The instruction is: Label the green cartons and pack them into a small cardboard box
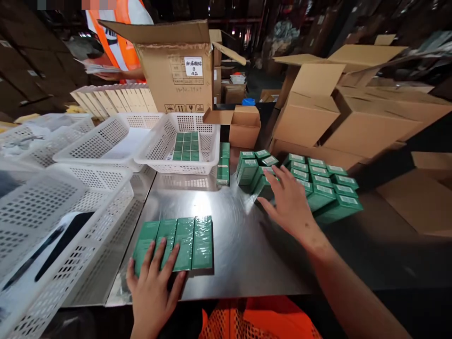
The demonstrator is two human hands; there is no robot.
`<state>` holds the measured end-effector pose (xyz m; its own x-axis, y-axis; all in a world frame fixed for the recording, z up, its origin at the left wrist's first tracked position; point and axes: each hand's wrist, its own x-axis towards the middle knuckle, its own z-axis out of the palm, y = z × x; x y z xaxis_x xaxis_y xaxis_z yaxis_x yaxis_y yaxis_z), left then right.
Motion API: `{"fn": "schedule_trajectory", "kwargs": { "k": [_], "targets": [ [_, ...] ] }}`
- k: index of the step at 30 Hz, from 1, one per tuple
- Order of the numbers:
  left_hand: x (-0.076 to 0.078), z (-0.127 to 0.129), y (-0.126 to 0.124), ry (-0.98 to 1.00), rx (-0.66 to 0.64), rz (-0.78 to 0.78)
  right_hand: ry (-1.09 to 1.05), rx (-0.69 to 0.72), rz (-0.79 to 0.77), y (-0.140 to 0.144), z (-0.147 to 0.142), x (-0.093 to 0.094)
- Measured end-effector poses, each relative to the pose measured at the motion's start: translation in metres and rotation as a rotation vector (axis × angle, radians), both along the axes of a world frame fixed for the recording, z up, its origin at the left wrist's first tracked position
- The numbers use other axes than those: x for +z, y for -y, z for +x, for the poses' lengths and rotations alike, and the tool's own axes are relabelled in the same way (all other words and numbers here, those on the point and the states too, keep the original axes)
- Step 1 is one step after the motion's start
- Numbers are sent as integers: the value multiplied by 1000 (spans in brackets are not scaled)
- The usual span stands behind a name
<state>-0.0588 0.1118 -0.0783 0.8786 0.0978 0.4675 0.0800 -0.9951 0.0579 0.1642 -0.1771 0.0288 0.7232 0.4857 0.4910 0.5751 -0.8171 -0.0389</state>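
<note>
Four or so small green boxes, wrapped in shiny film, lie side by side as a flat row of green boxes (202, 242) on the metal table. My left hand (155, 282) rests on this row with its fingers spread. Farther right, my right hand (289, 202) hovers at a group of upright green boxes (248, 172), thumb and fingers apart. Its fingertips are at the top of a green box (263, 188); whether they touch it I cannot tell. Beside that hand stands a larger block of upright green boxes (321, 188) with white labels on top, partly covered by the hand.
A white perforated basket (176, 165) holds more green boxes; further white baskets (102, 162) line the left side. Small green boxes (223, 169) lie by the basket. Cardboard cartons (307, 117) stand at the right, a tall carton (176, 75) behind. A person in an orange vest (123, 42) holds papers.
</note>
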Motion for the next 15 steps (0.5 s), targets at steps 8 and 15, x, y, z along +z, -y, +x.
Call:
{"fn": "schedule_trajectory", "kwargs": {
  "k": [8,15],
  "targets": [
    [-4,0,0,19,15,1,-155,-4,162,17,-25,1],
    [2,2,2,3,7,17,-745,30,266,-29,-97,-43]
  ]
}}
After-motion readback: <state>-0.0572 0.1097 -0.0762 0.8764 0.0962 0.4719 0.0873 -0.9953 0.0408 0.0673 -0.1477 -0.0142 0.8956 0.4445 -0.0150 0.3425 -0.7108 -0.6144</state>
